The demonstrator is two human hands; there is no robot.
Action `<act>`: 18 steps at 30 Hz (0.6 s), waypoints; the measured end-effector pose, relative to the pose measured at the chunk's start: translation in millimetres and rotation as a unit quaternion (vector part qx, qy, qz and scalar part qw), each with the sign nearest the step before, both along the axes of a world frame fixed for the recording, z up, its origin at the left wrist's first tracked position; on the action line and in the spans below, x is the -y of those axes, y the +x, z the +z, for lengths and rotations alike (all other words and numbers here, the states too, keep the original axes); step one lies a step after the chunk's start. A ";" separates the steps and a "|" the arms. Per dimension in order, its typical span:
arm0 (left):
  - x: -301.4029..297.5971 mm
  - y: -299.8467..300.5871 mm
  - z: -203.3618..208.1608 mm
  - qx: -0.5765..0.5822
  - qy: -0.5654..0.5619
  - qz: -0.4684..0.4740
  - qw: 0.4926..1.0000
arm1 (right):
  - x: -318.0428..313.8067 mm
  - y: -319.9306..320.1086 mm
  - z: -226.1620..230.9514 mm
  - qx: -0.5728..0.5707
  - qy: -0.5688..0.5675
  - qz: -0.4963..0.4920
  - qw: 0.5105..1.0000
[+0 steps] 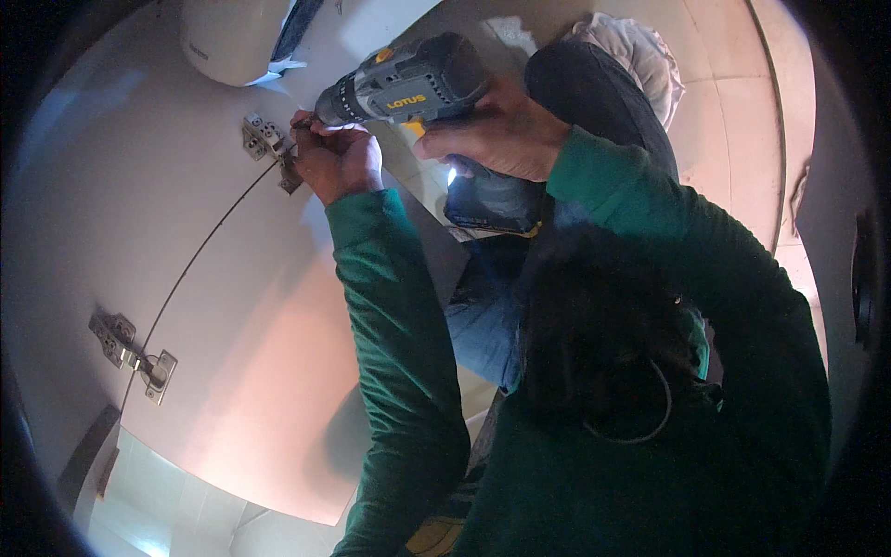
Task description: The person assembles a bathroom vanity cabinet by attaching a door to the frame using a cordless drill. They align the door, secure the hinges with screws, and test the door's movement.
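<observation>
A grey-and-black cordless drill (404,88) with yellow accents is gripped in my right hand (510,135), index finger by its yellow trigger. Its chuck points left, toward a metal cabinet hinge (263,136) on a pale panel. My left hand (339,160) is closed at the front of the chuck, thumb and fingers pinched beside that hinge. Whatever sits between those fingertips, and the tip of the drill, is hidden. Below the drill's handle is a dark battery base (492,200), with a small light glowing near it.
A second metal hinge (116,339) joins the cabinet panel (121,186) to the pale door (260,371) at lower left. A white rounded object (232,42) stands at the top. Beyond my bent dark-trousered leg (603,102) lies crumpled whitish material (645,56) on the tiled floor (733,102).
</observation>
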State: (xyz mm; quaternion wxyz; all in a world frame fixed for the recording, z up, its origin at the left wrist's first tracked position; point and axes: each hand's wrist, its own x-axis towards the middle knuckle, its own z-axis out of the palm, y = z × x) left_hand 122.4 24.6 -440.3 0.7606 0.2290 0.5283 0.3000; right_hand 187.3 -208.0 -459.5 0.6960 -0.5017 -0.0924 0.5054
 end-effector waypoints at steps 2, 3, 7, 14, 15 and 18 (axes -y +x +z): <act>-14.7 -3.3 -1.6 0.001 -0.032 -0.006 0.999 | -1.9 4.9 -2.2 -0.016 0.016 0.004 1.000; -16.7 -4.5 -1.5 0.011 -0.037 -0.015 0.999 | -2.8 6.6 -3.0 -0.025 0.024 0.007 0.999; -19.8 -6.4 -1.9 0.017 -0.030 -0.020 0.999 | -9.6 12.3 -11.6 -0.067 0.061 0.033 0.995; -20.8 -2.0 0.6 0.006 -0.040 -0.002 0.999 | -15.3 15.0 -15.0 -0.136 0.105 0.028 0.985; -22.7 -1.3 -0.6 0.002 -0.042 0.009 0.999 | -15.2 16.0 -14.7 -0.138 0.107 0.028 0.984; -24.7 -3.4 -2.8 0.006 -0.055 0.006 0.998 | -18.0 15.4 -19.7 -0.142 0.097 0.030 0.985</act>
